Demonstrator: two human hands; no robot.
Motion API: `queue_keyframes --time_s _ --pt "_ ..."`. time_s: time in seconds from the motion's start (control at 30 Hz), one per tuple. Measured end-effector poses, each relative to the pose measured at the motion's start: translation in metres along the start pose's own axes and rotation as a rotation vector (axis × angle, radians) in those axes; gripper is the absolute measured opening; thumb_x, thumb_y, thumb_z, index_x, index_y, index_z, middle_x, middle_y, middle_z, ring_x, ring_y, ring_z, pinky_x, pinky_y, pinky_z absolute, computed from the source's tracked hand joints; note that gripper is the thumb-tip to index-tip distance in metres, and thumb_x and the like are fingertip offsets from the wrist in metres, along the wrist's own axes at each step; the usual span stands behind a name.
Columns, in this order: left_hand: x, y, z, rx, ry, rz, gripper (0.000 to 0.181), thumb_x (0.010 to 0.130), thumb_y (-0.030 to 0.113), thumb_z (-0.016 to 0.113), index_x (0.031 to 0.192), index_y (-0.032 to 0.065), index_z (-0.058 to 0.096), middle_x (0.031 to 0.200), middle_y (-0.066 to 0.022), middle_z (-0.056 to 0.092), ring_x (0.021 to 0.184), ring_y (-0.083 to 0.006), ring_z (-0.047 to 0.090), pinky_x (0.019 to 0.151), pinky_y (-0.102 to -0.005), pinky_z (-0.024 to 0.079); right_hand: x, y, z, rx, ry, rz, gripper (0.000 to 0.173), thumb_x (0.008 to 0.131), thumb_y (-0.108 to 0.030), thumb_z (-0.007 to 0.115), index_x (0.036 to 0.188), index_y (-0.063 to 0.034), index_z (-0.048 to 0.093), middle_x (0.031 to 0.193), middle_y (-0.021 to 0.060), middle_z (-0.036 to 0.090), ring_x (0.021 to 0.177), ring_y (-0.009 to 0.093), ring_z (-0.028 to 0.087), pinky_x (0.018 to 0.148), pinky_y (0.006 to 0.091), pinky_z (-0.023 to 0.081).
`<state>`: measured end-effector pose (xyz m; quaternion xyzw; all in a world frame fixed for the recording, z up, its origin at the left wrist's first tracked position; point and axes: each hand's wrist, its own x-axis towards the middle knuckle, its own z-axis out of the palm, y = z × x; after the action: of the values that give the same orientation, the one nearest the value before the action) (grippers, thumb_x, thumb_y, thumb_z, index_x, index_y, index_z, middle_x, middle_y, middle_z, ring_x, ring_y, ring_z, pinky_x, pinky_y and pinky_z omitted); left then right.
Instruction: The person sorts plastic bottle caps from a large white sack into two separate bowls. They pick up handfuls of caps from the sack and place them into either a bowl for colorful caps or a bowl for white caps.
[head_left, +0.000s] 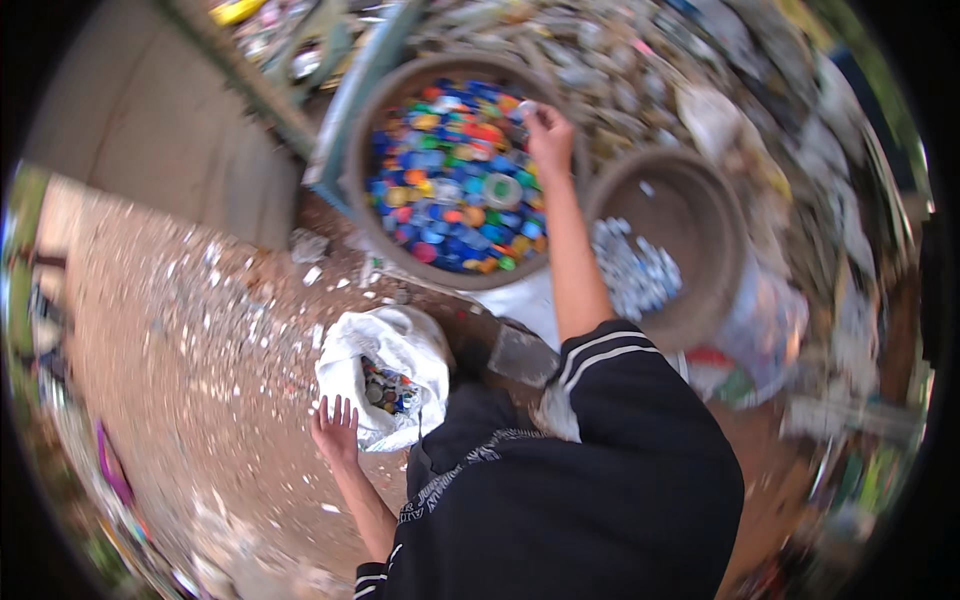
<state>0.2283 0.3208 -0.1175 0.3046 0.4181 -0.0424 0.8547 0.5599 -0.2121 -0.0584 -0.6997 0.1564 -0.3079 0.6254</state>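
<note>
My right hand (549, 135) is over the right part of a large round tub (360, 150) full of colourful plastic bottle caps (450, 187), with a small whitish piece (529, 109) pinched between its fingertips. My left hand (336, 431) has its fingers spread and holds nothing, at the lower left edge of a white woven sack (345, 345). Inside the sack's mouth lie mixed small caps and bits (390, 394). To the right of my right forearm, a smaller round tub (727, 262) has a heap of small pale pieces (637, 274), partly hidden by the arm.
Plastic waste (622, 75) is heaped behind the tubs. A bluish frame edge (337, 157) and a large flat panel (165, 127) stand at upper left. Light scraps (247, 322) litter the dirt ground. A filled clear plastic bag (772, 322) is beside the smaller tub.
</note>
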Motion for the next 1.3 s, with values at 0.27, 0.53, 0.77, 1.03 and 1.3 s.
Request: queue_keyframes --time_s 0.27,0.53,0.77,1.03,1.3 --pt "0.015 -0.016 0.040 0.198 -0.106 -0.200 0.050 0.091 0.041 0.045 0.131 0.0114 0.043 0.132 -0.0136 0.044 0.121 -0.0290 0.043 0.099 -0.0439 0.037 -0.222 0.033 -0.250 -0.145 0.568 0.747 0.034 0.078 -0.010 0.065 0.107 0.0004 0.051 0.082 0.0090 0.062 0.062 0.013 0.058 0.048 0.0246 0.044" --pt "0.029 -0.012 0.061 0.285 -0.236 -0.246 0.049 0.092 0.039 0.043 0.132 0.0106 0.041 0.134 -0.0148 0.042 0.122 -0.0301 0.043 0.099 -0.0463 0.040 -0.221 0.058 -0.321 -0.155 0.616 0.753 0.033 0.085 -0.011 0.051 0.117 -0.0059 0.052 0.098 0.0124 0.061 0.075 0.021 0.063 0.055 0.0342 0.051" --pt "0.017 0.000 0.033 0.262 -0.191 -0.213 0.050 0.092 0.040 0.044 0.132 0.0107 0.042 0.134 -0.0147 0.042 0.121 -0.0312 0.044 0.099 -0.0464 0.038 -0.292 0.081 -0.268 -0.739 0.385 0.441 0.036 0.077 -0.004 0.045 0.110 -0.0040 0.059 0.088 0.0172 0.064 0.077 0.027 0.063 0.072 0.0377 0.051" --pt "0.011 -0.003 -0.061 0.239 -0.090 -0.229 0.053 0.091 0.042 0.042 0.133 0.0105 0.039 0.134 -0.0170 0.042 0.123 -0.0333 0.042 0.101 -0.0478 0.034 -0.465 0.079 -0.068 -0.458 -0.647 0.667 0.024 0.083 -0.015 0.054 0.104 -0.0048 0.062 0.093 0.0162 0.066 0.074 0.026 0.067 0.072 0.0366 0.051" --pt "0.045 -0.047 -0.132 0.614 0.027 -0.186 0.045 0.093 0.033 0.043 0.130 0.0063 0.046 0.126 -0.0147 0.050 0.115 -0.0255 0.050 0.095 -0.0394 0.040 -0.544 0.056 0.020 -0.755 -1.195 0.562 0.028 0.085 -0.018 0.049 0.109 -0.0082 0.058 0.100 0.0204 0.064 0.097 0.034 0.060 0.084 0.0410 0.047"
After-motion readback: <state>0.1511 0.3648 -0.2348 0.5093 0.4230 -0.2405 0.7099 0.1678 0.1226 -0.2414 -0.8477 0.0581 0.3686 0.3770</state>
